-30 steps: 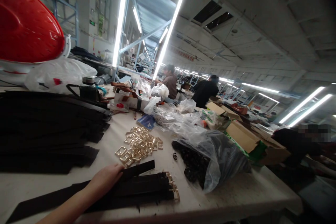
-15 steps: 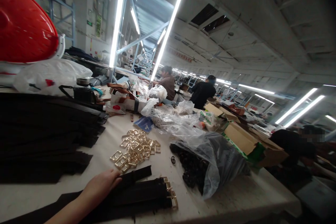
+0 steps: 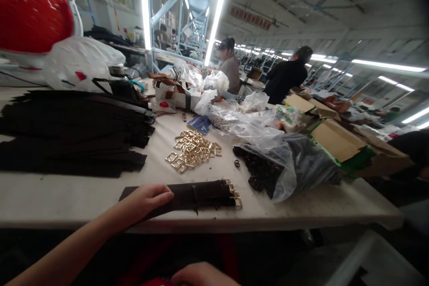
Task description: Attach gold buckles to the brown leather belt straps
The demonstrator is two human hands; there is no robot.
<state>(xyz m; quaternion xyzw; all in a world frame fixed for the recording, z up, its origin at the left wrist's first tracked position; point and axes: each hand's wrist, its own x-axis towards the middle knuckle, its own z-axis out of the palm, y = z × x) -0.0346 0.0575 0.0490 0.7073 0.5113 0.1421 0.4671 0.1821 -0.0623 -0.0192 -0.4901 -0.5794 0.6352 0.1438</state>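
Observation:
Near the table's front edge lies a stack of dark belt straps (image 3: 201,194) with gold buckles (image 3: 233,194) at its right end. My left hand (image 3: 152,199) is closed over the left part of the stack, thumb and fingers together on a strap. At the bottom edge, below the tabletop, my right hand (image 3: 204,275) shows only in part; its fingers are hidden and blurred, beside something red. Behind the stack is a heap of loose gold buckles (image 3: 194,149). Many more dark straps (image 3: 77,134) lie layered at the left.
A clear plastic bag (image 3: 295,165) spills small black pieces on the right, near one black ring (image 3: 237,163). Open cardboard boxes (image 3: 338,138) stand beyond it. A blue packet (image 3: 200,124) lies behind the buckles. Two people (image 3: 288,73) are farther back.
The view has tilted down, showing the table's front edge. The strap that stuck out behind the stack now lies along it under my left hand. My right hand has come into view.

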